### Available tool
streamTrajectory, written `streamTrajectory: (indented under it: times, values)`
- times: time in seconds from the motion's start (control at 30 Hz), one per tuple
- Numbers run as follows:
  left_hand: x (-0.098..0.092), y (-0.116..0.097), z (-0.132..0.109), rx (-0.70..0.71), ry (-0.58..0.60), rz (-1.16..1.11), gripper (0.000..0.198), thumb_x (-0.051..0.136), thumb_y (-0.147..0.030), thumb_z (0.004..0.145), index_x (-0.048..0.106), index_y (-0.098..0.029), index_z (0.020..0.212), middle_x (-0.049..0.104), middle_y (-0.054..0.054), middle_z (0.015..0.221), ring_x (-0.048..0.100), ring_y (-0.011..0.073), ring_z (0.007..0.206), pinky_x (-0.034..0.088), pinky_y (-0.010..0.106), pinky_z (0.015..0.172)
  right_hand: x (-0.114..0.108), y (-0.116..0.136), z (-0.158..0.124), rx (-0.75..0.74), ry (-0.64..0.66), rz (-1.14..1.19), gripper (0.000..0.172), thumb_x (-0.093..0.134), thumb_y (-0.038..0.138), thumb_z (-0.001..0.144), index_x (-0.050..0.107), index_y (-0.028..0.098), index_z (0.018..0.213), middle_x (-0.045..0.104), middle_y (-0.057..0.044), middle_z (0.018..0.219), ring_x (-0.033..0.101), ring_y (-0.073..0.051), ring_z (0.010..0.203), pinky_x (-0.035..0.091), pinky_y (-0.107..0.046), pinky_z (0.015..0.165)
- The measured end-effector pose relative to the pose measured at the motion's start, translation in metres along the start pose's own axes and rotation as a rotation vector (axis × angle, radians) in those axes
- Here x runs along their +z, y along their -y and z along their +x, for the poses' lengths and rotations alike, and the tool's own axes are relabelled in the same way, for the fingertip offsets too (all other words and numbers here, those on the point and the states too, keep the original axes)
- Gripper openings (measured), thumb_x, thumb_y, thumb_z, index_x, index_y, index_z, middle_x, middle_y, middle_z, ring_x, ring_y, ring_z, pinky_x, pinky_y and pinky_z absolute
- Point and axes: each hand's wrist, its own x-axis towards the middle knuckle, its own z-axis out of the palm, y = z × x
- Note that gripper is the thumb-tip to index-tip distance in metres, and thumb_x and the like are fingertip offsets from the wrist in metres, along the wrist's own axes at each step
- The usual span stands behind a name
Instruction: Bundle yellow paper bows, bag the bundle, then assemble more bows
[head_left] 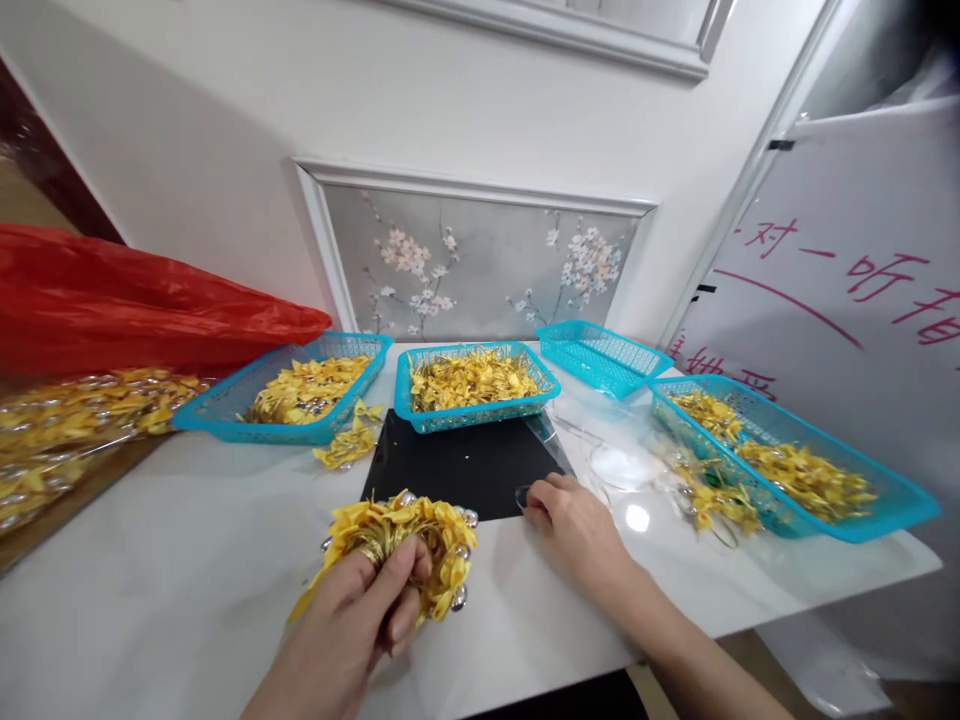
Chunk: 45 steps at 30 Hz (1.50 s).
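My left hand (379,610) is closed round a thick bunch of yellow ribbon bows (442,530) with silver bells. The gold cords of the bunch gather between thumb and fingers, and the bows fan outward above the white table. My right hand (570,525) rests low over the right edge of a black mat (450,465), its fingers curled together. At its fingertips shows a small thin loop (522,497), whose material I cannot make out. Clear plastic (611,460) lies just beyond that hand.
Blue baskets of yellow bows stand at the left (225,430), middle (480,415) and right (795,520). Another blue basket (600,365) sits behind. Loose bows (349,443) lie by the left basket, more bows (720,505) by the right one. A red plastic bag (150,300) is at far left.
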Motion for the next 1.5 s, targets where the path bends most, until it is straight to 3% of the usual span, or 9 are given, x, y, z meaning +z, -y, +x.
streamTrajectory:
  times: [0.1,0.23,0.37,0.47,0.67,1.07,1.23,1.37,1.5]
  values:
    - [0.001,0.0,0.0,0.002,0.017,0.0,0.037,0.067,-0.053,0.074,0.061,-0.017,0.067,0.044,-0.005,0.048,0.036,0.0107,0.051,0.029,0.02,0.048,-0.002,-0.002,-0.005,-0.036,0.009,0.107,0.02,0.044,0.007,0.085,0.055,0.019,0.074,0.062,-0.003,0.075,0.059,-0.017,0.07,0.041,-0.025,0.062]
    - [0.006,0.005,0.0,-0.013,0.078,0.01,0.038,0.062,-0.054,0.078,0.059,-0.016,0.069,0.045,-0.005,0.045,0.036,0.0092,0.047,0.028,0.021,0.048,-0.027,0.001,-0.024,-0.103,0.028,0.273,0.019,0.039,0.019,0.095,0.048,0.021,0.078,0.055,0.003,0.063,0.052,-0.012,0.057,0.04,-0.021,0.053]
    - [0.011,0.008,0.002,-0.052,0.155,0.058,0.038,0.059,-0.054,0.079,0.057,-0.017,0.071,0.044,-0.006,0.041,0.034,0.0093,0.044,0.024,0.022,0.046,-0.057,0.014,-0.037,-0.405,0.098,0.405,0.017,0.042,0.021,0.096,0.051,0.022,0.082,0.055,0.0,0.077,0.053,-0.013,0.068,0.042,-0.023,0.062]
    - [0.015,0.007,0.002,-0.061,0.204,0.077,0.038,0.056,-0.053,0.081,0.054,-0.017,0.068,0.042,-0.006,0.039,0.032,0.0088,0.042,0.023,0.023,0.046,-0.064,0.021,-0.038,-0.616,0.179,0.277,0.02,0.037,0.01,0.096,0.052,0.021,0.088,0.057,-0.003,0.087,0.054,-0.015,0.078,0.044,-0.026,0.07]
    - [0.018,0.007,0.002,-0.076,0.274,0.068,0.039,0.056,-0.053,0.081,0.048,-0.019,0.063,0.037,-0.009,0.038,0.025,0.0072,0.04,0.019,0.024,0.045,-0.058,0.02,-0.029,-0.886,-0.043,0.081,0.03,0.032,-0.001,0.092,0.054,0.018,0.093,0.059,-0.005,0.086,0.049,-0.017,0.075,0.042,-0.031,0.072]
    - [0.025,0.006,0.003,-0.12,0.324,0.072,0.038,0.053,-0.053,0.083,0.048,-0.019,0.068,0.041,-0.008,0.04,0.028,0.0077,0.042,0.019,0.025,0.047,-0.062,0.023,-0.015,-1.016,-0.024,-0.221,0.035,0.03,0.015,0.101,0.058,0.015,0.08,0.057,-0.004,0.078,0.044,-0.017,0.068,0.032,-0.032,0.062]
    - [0.027,0.003,0.003,-0.146,0.438,-0.025,0.039,0.064,-0.049,0.078,0.047,-0.018,0.061,0.038,-0.008,0.041,0.027,0.007,0.043,0.016,0.026,0.047,-0.057,0.022,-0.013,-1.025,-0.071,-0.282,0.031,0.034,0.012,0.099,0.06,0.015,0.081,0.057,-0.004,0.077,0.043,-0.018,0.066,0.031,-0.033,0.06]
    - [0.029,0.004,0.006,-0.169,0.4,-0.064,0.037,0.072,-0.04,0.071,0.047,-0.018,0.055,0.044,-0.005,0.042,0.034,0.0075,0.044,0.019,0.026,0.048,-0.054,0.023,-0.014,-1.007,-0.108,-0.285,0.028,0.035,0.011,0.097,0.061,0.014,0.086,0.057,-0.005,0.079,0.046,-0.018,0.067,0.035,-0.032,0.06]
    - [0.032,0.006,0.008,-0.173,0.373,-0.059,0.036,0.067,-0.033,0.07,0.045,-0.018,0.046,0.041,-0.004,0.037,0.031,0.0066,0.04,0.019,0.026,0.046,-0.054,0.024,-0.019,-0.961,-0.095,-0.217,0.031,0.031,0.009,0.098,0.06,0.013,0.088,0.056,-0.006,0.08,0.048,-0.018,0.067,0.039,-0.03,0.059]
